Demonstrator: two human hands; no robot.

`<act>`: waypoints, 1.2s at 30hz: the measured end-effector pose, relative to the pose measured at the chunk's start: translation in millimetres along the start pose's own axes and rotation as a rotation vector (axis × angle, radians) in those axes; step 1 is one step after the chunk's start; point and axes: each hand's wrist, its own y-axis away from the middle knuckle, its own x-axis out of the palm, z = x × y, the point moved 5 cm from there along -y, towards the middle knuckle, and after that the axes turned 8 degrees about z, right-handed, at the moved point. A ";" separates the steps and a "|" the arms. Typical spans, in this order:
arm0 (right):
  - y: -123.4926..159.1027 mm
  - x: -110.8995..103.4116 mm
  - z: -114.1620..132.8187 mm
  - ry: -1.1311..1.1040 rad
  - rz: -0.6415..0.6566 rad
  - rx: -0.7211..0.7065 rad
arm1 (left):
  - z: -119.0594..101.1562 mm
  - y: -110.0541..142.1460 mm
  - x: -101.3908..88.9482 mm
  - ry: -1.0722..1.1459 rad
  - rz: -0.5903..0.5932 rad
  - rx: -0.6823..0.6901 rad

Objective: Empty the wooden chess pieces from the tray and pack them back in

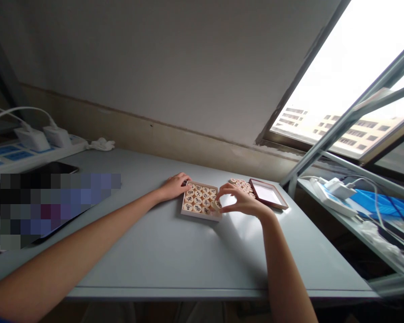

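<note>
A shallow square wooden box point(185, 212) lies on the grey table and holds several round wooden chess pieces point(198, 200) laid in rows. My left hand point(173, 185) rests against the box's far left corner, fingers curled on its edge. My right hand point(239, 200) hovers at the box's right side, thumb and fingers pinched around one round piece point(216, 205). A small heap of loose pieces point(243, 185) lies just behind my right hand. The box lid point(268, 194), brown-rimmed with a pale inside, lies to the right of the heap.
The grey table point(175, 255) stretches toward me. A dark tablet point(54, 169) and a power strip with white chargers point(37, 138) sit at the left. At the right, a metal rack point(350, 202) holds chargers and cables below a window.
</note>
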 end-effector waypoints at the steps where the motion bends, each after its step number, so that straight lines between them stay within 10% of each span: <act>1: -1.0 3.7 0.8 -0.011 0.052 0.003 | 0.1 -0.2 0.2 -0.001 0.001 0.001; 15: -12.7 11.5 -5.6 0.005 -0.003 0.000 | 0.4 0.1 0.3 0.004 -0.003 0.012; 20: 13.4 -18.8 -41.2 0.369 -0.384 0.463 | -1.2 1.7 -0.6 0.065 -0.004 0.012; 24: 36.2 -27.6 -63.4 0.477 -0.306 0.760 | 1.7 -0.6 0.4 0.098 -0.030 0.013; 36: 22.6 -18.0 -55.0 0.564 -0.360 0.690 | 2.6 -4.0 -1.0 0.154 -0.051 0.065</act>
